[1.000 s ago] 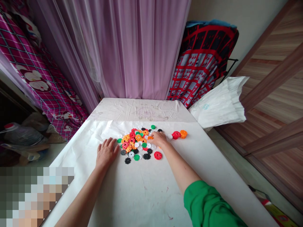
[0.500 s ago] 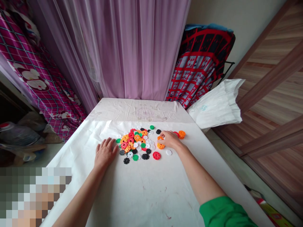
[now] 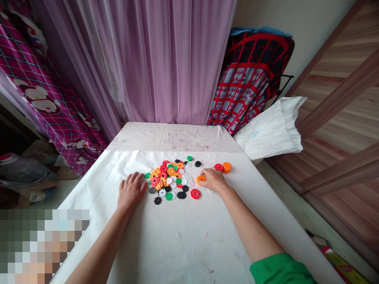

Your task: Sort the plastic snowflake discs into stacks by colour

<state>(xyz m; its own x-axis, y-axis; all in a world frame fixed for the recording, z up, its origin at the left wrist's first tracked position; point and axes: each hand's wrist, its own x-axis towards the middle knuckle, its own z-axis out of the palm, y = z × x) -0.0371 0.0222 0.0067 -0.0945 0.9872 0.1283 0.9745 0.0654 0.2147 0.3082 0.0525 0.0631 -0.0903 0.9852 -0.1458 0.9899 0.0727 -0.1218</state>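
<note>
A heap of notched plastic interlocking discs in orange, red, green, white and black lies on the white-covered table. My left hand rests flat on the cloth at the heap's left edge, fingers stretched out, holding nothing. To the right of the heap, my right hand has its thumb and fingers closed at an orange disc. Just past that hand are a red disc and another orange disc. A single red disc lies nearer to me; a white one is mostly hidden under the right wrist.
A purple curtain hangs behind the table's far edge. At the right stands a white bag, with a red-and-black patterned cloth behind it. A wooden cabinet is farther right. Bottles and bags sit at the left.
My right hand has come slightly lower and nearer to me, its fingers now at the lower orange disc. The white disc beside it has become mostly covered. My left hand stays in place.
</note>
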